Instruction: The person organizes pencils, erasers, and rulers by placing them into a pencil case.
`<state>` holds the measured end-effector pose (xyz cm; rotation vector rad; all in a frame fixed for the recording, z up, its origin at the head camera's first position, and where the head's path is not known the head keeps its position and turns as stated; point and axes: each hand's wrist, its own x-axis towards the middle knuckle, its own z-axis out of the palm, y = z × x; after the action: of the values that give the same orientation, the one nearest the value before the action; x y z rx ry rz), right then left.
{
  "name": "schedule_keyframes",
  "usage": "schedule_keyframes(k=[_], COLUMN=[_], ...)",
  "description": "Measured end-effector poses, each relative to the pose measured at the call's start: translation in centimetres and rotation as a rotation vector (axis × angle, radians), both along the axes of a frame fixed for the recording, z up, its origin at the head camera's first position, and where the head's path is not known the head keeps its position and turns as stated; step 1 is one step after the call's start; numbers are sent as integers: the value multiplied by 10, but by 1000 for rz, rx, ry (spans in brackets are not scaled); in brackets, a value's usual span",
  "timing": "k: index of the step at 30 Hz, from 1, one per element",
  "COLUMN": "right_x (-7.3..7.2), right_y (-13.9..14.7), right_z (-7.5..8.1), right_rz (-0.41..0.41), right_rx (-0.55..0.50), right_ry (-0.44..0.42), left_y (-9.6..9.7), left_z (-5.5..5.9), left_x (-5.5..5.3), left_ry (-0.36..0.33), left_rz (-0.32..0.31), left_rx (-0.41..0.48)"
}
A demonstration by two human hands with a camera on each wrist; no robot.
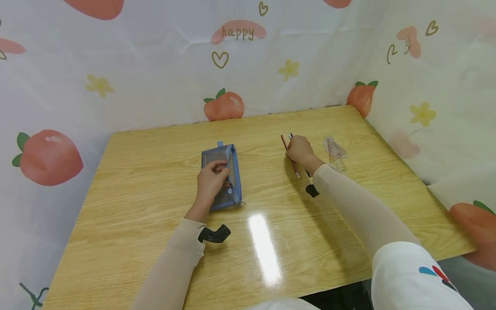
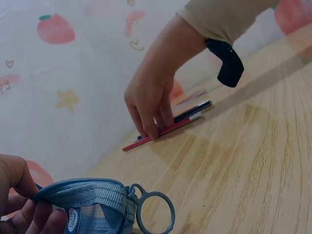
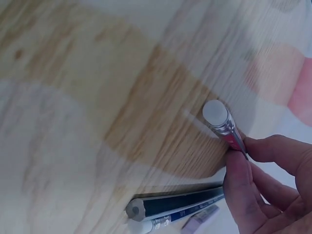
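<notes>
A blue mesh pencil case (image 1: 237,176) lies left of the table's middle with its zipped side parted. My left hand (image 1: 209,183) pinches the edge of that opening between thumb and fingers; a ring (image 2: 156,214) hangs from the case's end in the left wrist view. Farther right, my right hand (image 1: 303,151) pinches a red pencil (image 3: 234,139) with a white eraser end, low over the tabletop. Beside it lie a dark green pencil (image 3: 168,204) and a blue pencil (image 3: 187,210), partly hidden under the hand in the head view.
Right of my right hand lie a clear protractor (image 1: 329,144) and a transparent set square (image 1: 339,165). A pale lavender block (image 3: 201,220) sits near the pencils. The wooden table (image 1: 147,172) meets a printed cloth backdrop (image 1: 162,94) behind and at the right.
</notes>
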<state>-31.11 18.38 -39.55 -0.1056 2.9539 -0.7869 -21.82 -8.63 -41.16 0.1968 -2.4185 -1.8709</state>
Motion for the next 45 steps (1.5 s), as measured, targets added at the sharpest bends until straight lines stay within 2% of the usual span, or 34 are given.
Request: schedule_keyframes(k=[6,9,13,19,29,37,41,45], right_x=[0,1,1,1,7,12,12,12], right_y=[1,1,0,-6,-12,-15,-17,-20], right_z=[1,-1,-4,-7,-4,-6,-9,-12], right_rz=[-3,-12,-48,-125,-147,-207,-251,-257], right_rx=[6,-26,-126,-308,-389,-604,-705,-777], right_ry=[-1,0,-18,-103,-145,-275,-310,-336], left_y=[0,-1,-1,-2,-2,-3,-2,-2], left_z=[0,0,-1,-3,-4,-2,-3,-3], left_x=[-1,-1,-1,-1,-3,-1,-1,-2], left_ry=[4,-3,-9,-7,-6,-4,-9,-13], left_rz=[-4,-6,-6,-4,-5,-16,-14,-7], left_rx=[4,6,13,20,34,40,39,38])
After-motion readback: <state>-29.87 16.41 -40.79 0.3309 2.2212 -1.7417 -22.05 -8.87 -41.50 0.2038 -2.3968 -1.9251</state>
